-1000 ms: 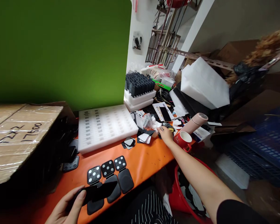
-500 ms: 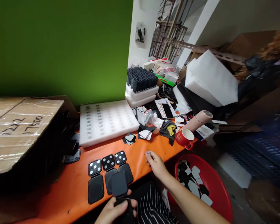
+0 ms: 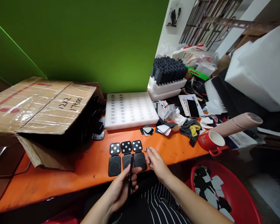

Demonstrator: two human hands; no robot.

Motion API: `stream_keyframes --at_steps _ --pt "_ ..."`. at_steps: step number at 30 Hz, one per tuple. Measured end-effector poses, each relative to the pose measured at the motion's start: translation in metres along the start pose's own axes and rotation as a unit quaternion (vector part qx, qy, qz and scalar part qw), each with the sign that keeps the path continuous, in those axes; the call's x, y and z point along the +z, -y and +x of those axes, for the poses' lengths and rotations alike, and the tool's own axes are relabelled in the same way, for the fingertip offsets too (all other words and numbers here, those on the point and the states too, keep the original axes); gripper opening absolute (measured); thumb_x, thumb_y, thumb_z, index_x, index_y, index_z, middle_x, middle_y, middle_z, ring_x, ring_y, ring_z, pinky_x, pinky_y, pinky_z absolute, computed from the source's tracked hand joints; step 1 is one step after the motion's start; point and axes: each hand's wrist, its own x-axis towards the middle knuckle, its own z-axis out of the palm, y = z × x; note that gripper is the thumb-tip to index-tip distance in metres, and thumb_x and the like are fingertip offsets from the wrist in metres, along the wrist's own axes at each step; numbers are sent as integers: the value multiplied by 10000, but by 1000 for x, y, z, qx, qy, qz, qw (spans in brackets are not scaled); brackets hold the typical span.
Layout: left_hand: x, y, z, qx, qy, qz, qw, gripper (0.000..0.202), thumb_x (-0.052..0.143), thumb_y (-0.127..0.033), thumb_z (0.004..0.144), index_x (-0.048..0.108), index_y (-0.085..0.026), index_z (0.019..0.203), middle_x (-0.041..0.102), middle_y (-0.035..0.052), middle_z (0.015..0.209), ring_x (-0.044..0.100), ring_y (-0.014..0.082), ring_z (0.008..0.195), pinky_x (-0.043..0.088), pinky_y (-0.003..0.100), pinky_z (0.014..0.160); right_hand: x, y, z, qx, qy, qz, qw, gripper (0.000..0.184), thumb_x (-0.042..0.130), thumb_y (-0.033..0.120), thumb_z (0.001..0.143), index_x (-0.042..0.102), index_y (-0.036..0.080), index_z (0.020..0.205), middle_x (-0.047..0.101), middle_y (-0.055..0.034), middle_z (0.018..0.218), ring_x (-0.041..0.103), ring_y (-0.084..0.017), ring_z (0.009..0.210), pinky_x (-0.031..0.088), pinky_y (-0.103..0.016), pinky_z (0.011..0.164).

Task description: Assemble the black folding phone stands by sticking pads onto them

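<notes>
My left hand (image 3: pixel 124 186) grips a thin black flat case (image 3: pixel 131 169) edge-on, just in front of the table's near edge. My right hand (image 3: pixel 155 161) is beside it, with its fingers pinched on a small silvery thing (image 3: pixel 147 148) that I cannot make out. Three open black cases (image 3: pixel 126 152) lie in a row on the orange table (image 3: pixel 67 177), their upper halves showing white dots. Both hands hover right at these cases.
An open cardboard box (image 3: pixel 42 107) stands at the left. A white foam tray (image 3: pixel 130 109) lies behind the cases, and a tray of black parts (image 3: pixel 168 72) behind that. A red mug (image 3: pixel 211 142), a pink tube (image 3: pixel 238 123), a cloth (image 3: pixel 191 130) and clutter fill the right. A red basin (image 3: pixel 233 193) sits below.
My right hand came back from the clutter near the red mug to the row of cases, pinching something small. My left hand turned its black case edge-on. The view swung left.
</notes>
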Motion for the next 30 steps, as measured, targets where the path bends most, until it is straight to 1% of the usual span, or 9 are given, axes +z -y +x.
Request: stream_keyframes --at_steps 4,6,8,11,13,16,20,25,30 --pt "-4 -5 -5 67 -51 89 992 399 727 -239 684 614 -193 1064 688 44 916 623 142 666 488 257 628 -4 5 -10 -56 30 -114 992 400 412 582 844 525 200 881 498 29 650 434 -104 525 348 -230 496" --pt "-5 -9 -5 92 -71 135 984 420 714 -216 651 610 -198 1058 695 51 985 637 163 711 483 250 621 -3 13 -17 -113 59 -210 969 307 417 470 891 571 204 880 585 -12 777 535 -141 710 414 -260 650" --pt "-4 -11 -1 126 -83 186 971 455 691 -203 617 612 -192 1066 701 52 1008 646 209 831 490 287 724 2 21 -23 -149 78 -300 939 245 415 360 916 596 204 863 620 -30 864 558 -161 827 412 -277 743" --pt "-2 -8 4 191 -104 290 932 497 667 -173 595 624 -187 1090 681 59 1092 567 286 1092 389 376 975 11 29 -25 -145 57 -399 904 231 392 285 926 593 191 861 629 -42 841 569 -168 788 401 -273 700" --pt "-2 -4 5 236 -115 366 893 482 649 -161 620 633 -190 1101 633 69 1196 476 298 1216 293 389 1064 15 30 -23 -142 32 -440 886 238 376 273 931 584 183 857 633 -53 832 573 -174 772 388 -273 679" --pt "-8 4 6 279 -102 445 845 525 590 -142 689 578 -198 1210 520 70 1346 366 281 1311 204 393 1115 17 30 -19 -146 28 -488 860 269 346 262 941 583 175 848 637 -66 834 578 -183 767 375 -279 671" --pt "-15 9 8 279 -74 507 812 709 495 -64 711 367 -215 1392 345 48 1474 268 252 1364 151 400 1133 16 35 -18 -159 63 -543 822 253 379 302 926 597 174 914 640 -78 886 582 -192 787 364 -285 668" --pt "-11 8 8 258 -63 541 798 756 465 -22 665 353 -183 1395 360 73 1463 173 266 1391 95 426 1141 12 42 -14 -175 79 -540 820 309 474 449 866 628 181 868 644 -62 865 573 -184 753 332 -266 624" --pt "-8 5 9 251 -66 543 799 724 463 -37 670 376 -170 1377 448 94 1401 177 276 1389 119 445 1137 12 38 -9 -170 66 -486 855 258 522 409 850 642 194 776 634 -17 763 543 -140 675 289 -234 570"
